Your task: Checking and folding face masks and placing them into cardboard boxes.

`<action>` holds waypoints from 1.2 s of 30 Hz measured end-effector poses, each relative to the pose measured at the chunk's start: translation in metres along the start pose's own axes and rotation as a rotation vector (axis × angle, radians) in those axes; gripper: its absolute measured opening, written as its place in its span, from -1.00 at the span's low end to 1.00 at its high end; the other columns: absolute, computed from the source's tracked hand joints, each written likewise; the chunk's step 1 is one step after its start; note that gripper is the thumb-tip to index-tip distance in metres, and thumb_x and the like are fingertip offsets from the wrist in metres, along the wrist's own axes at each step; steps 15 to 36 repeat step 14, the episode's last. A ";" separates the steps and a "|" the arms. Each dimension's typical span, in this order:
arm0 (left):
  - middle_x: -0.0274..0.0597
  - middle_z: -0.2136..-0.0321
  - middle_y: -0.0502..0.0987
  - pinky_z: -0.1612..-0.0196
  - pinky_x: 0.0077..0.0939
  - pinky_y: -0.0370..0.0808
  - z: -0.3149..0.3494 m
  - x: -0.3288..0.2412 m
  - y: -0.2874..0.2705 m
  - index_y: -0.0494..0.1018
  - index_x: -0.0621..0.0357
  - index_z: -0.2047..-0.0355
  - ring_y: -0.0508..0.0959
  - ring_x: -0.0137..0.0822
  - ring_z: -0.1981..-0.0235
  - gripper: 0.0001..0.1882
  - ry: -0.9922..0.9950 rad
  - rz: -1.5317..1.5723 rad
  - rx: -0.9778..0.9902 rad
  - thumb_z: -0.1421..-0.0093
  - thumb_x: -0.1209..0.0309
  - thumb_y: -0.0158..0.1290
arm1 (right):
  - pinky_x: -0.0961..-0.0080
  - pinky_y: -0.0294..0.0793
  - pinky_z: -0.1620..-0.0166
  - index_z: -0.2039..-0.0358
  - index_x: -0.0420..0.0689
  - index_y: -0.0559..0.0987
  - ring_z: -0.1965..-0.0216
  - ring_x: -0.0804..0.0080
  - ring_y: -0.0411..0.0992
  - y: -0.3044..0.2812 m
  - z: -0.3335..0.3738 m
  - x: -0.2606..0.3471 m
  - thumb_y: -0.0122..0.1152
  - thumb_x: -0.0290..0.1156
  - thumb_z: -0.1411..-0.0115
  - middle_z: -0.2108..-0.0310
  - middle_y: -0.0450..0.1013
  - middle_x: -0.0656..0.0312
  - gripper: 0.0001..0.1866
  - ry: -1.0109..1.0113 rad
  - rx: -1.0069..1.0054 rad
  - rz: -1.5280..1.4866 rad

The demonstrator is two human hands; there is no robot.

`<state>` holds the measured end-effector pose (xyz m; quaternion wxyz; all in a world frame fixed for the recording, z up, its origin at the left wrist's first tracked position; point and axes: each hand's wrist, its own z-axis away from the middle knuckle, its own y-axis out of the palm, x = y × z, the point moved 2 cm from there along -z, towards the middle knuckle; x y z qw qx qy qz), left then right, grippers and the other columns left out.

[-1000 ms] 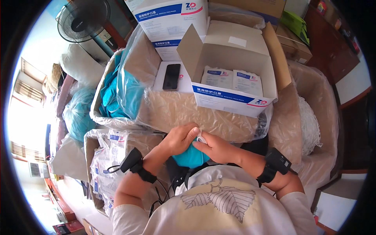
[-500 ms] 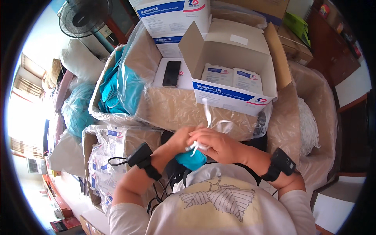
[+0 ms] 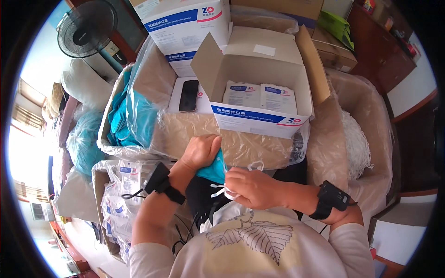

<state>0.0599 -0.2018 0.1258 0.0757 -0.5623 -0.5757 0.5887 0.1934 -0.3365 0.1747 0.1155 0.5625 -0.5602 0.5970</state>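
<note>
A turquoise face mask is stretched between my hands over my lap, in front of the open box. My left hand is closed on its upper edge, with the fingers curled out of sight. Lower and to the right, my right hand is closed round several white straps, whose loose ends stick out to its left. Another white strap loop rises just above this hand. How the straps meet the mask is hidden by my right hand.
Ahead stands an open white box with flat packets inside. A phone lies left of it. Turquoise masks fill a lined carton, with wrapped packets nearer. At right, another carton holds white straps.
My hands were together over the mask and are now apart. The left has moved up and left with the mask's edge; the right has moved down with the straps. The whole view has shifted slightly.
</note>
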 end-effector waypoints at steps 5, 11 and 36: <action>0.02 0.65 0.40 0.51 -0.15 0.35 -0.015 -0.002 0.014 0.35 0.19 0.61 0.41 0.09 0.58 -0.71 0.068 -0.003 -0.028 -0.19 0.31 -0.16 | 0.35 0.37 0.35 0.47 -0.15 0.30 0.33 0.18 0.29 -0.009 0.011 -0.002 0.06 -0.46 -0.02 0.45 0.24 0.19 -0.87 -0.042 -0.056 0.064; 0.04 0.65 0.45 0.47 -0.16 0.33 0.031 0.121 -0.066 0.41 0.28 0.48 0.42 -0.03 0.61 -0.56 -0.634 -0.304 -0.398 -0.28 0.19 -0.32 | 0.43 0.40 0.37 0.47 -0.16 0.34 0.40 0.27 0.35 -0.049 0.049 0.000 0.00 -0.48 -0.06 0.44 0.30 0.19 -0.94 -0.087 -0.330 0.141; -0.01 0.56 0.49 0.32 -0.26 0.33 0.031 0.153 -0.073 0.42 0.28 0.46 0.43 -0.16 0.49 -0.48 -0.519 -0.237 -0.757 -0.30 0.11 -0.38 | 0.46 0.41 0.37 0.48 -0.17 0.36 0.43 0.31 0.37 -0.071 0.076 0.009 -0.03 -0.49 -0.08 0.43 0.32 0.19 -0.95 -0.059 -0.464 0.221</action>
